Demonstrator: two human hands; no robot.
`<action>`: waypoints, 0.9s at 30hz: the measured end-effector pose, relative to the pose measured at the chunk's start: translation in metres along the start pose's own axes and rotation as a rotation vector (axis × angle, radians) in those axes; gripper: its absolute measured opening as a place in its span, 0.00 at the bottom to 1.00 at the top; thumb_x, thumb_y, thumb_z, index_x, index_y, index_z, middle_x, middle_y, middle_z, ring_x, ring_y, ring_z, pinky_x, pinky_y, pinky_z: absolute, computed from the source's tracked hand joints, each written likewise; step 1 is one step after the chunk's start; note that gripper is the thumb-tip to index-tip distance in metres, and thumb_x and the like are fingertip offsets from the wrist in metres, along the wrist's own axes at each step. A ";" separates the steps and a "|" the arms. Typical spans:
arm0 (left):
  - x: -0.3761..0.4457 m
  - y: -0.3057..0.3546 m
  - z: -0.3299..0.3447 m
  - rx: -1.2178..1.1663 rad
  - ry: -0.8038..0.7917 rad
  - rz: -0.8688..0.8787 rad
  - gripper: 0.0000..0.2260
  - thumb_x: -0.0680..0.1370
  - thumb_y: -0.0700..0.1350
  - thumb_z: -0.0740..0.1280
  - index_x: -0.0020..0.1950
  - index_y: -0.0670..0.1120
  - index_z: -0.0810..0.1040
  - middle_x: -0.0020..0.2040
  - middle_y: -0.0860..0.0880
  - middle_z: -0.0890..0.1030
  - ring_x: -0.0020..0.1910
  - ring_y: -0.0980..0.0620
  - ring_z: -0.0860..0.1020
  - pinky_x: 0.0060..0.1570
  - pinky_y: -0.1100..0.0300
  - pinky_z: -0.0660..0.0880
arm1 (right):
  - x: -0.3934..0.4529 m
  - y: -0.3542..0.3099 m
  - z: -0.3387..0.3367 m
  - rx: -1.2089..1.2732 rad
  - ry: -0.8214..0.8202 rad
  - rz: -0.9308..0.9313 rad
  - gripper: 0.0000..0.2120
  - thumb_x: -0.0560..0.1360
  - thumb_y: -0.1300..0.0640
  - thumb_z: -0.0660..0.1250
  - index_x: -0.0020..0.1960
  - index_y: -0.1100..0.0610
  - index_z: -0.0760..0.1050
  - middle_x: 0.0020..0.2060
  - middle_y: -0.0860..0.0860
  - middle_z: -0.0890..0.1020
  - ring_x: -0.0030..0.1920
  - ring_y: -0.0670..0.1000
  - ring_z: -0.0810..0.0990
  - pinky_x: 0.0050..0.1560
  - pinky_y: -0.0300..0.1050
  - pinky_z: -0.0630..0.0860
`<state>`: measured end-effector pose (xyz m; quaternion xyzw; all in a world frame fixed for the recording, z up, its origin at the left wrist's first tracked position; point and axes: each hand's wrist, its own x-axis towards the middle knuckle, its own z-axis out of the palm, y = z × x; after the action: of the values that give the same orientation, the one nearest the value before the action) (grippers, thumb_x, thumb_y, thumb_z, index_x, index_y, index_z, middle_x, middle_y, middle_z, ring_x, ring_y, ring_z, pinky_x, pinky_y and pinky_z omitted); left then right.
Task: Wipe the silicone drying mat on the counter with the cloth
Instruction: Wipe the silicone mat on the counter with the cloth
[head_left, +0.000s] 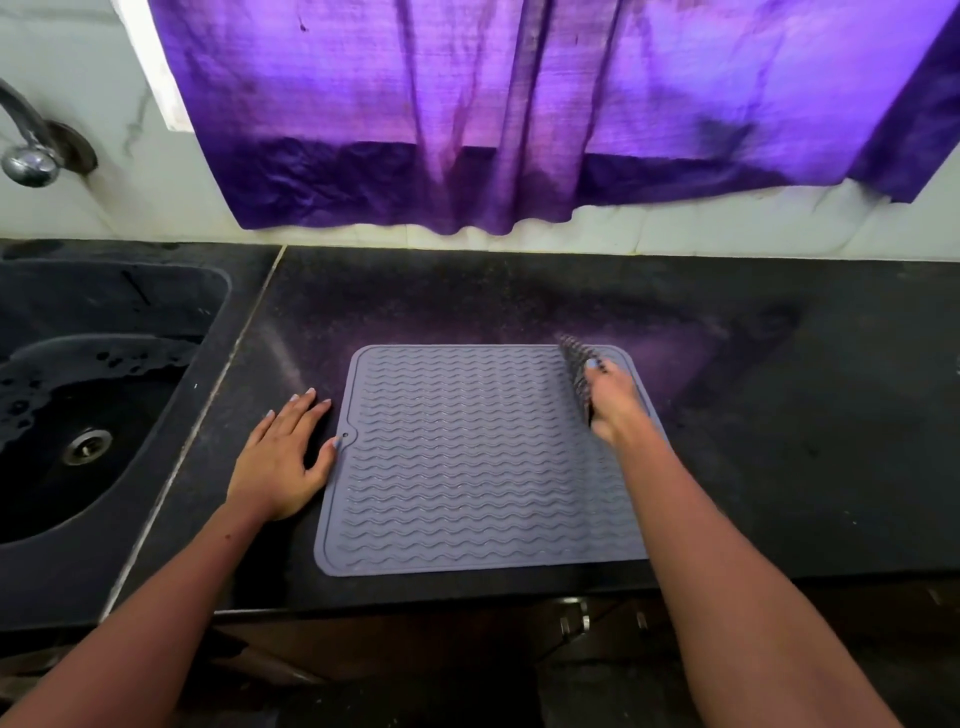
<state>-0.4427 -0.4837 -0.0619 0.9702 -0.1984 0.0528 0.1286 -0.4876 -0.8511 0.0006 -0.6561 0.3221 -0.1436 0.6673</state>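
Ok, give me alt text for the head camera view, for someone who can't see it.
A grey silicone drying mat lies flat on a black counter; the right hand holds a dark patterned cloth at the mat's far right corner, while the left hand rests flat on the counter at its left edge. A black sink sits left; a purple curtain hangs behind.

Counted: one silicone mat (483, 457) centre frame; one cloth (577, 374) at its upper right; two hands; one sink (78, 405) left; one tap (28, 150) upper left; one curtain (519, 104) top.
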 end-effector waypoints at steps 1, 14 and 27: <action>0.000 0.000 0.000 0.002 -0.003 0.001 0.35 0.74 0.65 0.42 0.74 0.48 0.62 0.76 0.48 0.60 0.76 0.52 0.56 0.74 0.53 0.49 | 0.002 -0.008 -0.005 0.107 0.105 0.002 0.18 0.80 0.63 0.56 0.69 0.61 0.68 0.65 0.56 0.75 0.63 0.55 0.74 0.63 0.48 0.73; 0.001 -0.002 0.003 -0.016 0.013 0.005 0.33 0.74 0.64 0.44 0.74 0.48 0.64 0.75 0.48 0.62 0.75 0.51 0.58 0.74 0.52 0.50 | 0.007 0.035 -0.025 -1.174 -0.021 -0.345 0.26 0.79 0.59 0.58 0.75 0.51 0.57 0.77 0.51 0.49 0.77 0.55 0.48 0.75 0.54 0.54; 0.000 -0.001 0.000 -0.033 0.010 0.009 0.35 0.74 0.65 0.44 0.73 0.47 0.65 0.75 0.48 0.62 0.75 0.51 0.57 0.74 0.51 0.51 | 0.001 -0.008 -0.069 -0.752 0.059 -0.290 0.19 0.79 0.61 0.59 0.69 0.56 0.70 0.70 0.53 0.70 0.70 0.53 0.68 0.69 0.44 0.63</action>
<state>-0.4419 -0.4828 -0.0623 0.9668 -0.2028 0.0549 0.1455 -0.5278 -0.9068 0.0130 -0.8886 0.2754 -0.1272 0.3440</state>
